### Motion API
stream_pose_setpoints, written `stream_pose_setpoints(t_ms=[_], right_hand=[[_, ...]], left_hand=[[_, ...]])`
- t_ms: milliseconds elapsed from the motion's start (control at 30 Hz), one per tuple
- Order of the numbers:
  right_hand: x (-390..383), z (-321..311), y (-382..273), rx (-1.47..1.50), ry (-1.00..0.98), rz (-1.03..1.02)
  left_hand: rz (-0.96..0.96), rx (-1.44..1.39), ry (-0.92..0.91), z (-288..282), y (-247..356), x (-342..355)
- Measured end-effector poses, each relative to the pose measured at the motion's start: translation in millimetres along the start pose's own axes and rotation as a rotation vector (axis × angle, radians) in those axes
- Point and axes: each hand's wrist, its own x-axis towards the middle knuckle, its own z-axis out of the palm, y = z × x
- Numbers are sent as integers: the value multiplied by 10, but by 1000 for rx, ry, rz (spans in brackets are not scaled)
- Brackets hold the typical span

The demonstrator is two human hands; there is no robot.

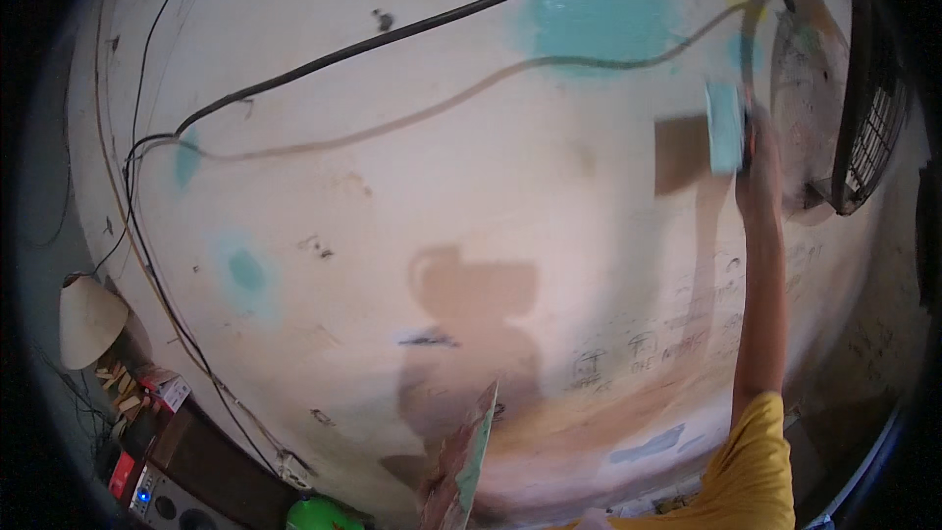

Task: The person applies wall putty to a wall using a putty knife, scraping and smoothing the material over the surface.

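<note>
My right hand (763,152) is raised high at the right with the arm nearly straight. It is closed round the dark edge of a flat rectangular blade-like tool (724,128), whose pale teal face stands off the wall and casts a square shadow. Motion blurs the fingers. The cream wall (392,186) bears a large teal patch (599,15) and a smaller teal patch (245,270). Low in the middle, a flat board (466,471) with teal along its edge stands up from the lower rim. My left hand does not show; what holds the board is hidden.
A thick black cable (471,8) hangs across the upper wall. A caged fan (871,137) sits close to my right hand. Lower left are a lampshade (90,322), a speaker (182,505) and a socket box (294,471). A green object (319,514) stands near the bottom.
</note>
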Motion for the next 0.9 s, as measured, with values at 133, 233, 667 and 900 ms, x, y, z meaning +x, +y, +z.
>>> stream_pose_setpoints(t_ms=[133, 233, 667, 900], right_hand=[[-1231, -263, 358, 29, 155, 373], [-2327, -789, 593, 105, 122, 548], [-4961, -1107, -270, 105, 470, 1325], [-4985, -695, -200, 315, 329, 1247]], left_hand=[[17, 104, 13, 262, 428, -204], [14, 231, 63, 457, 717, -320], [716, 1079, -126, 836, 977, -204], [367, 617, 656, 634, 970, -880]])
